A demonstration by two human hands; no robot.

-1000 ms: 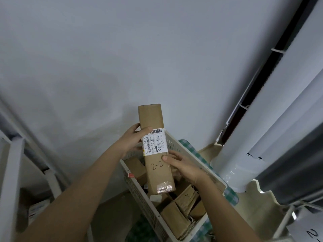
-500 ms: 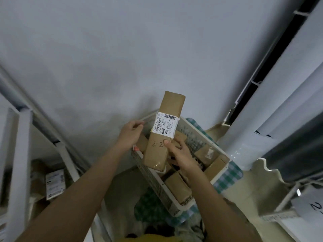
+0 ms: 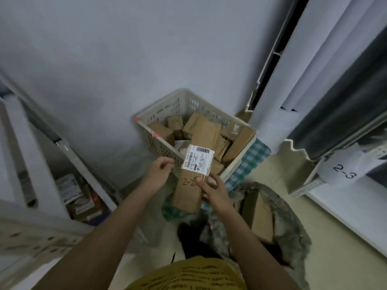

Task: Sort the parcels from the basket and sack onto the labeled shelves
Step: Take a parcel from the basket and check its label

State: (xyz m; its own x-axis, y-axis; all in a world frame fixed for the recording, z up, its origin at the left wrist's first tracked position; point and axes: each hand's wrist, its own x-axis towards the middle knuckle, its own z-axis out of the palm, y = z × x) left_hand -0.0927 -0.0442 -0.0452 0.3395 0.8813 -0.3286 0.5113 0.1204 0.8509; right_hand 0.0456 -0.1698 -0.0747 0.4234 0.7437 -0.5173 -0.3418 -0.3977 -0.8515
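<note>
Head view: long parcel (image 3: 196, 164) (marked 2-2) pinched in right hand (image 3: 213, 189), left hand (image 3: 158, 174) just beside, loosely curled.

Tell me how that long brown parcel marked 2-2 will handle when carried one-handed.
The long parcel probably stays stiff: it juts out straight past the right hand, unsagging. Likely fairly light, since one hand's grip holds it. Gripped near its lower end, it may tend to tip.

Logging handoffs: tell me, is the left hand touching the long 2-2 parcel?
Apart. The head view shows basket mesh between the left hand and the parcel; only the right hand holds it.
</note>
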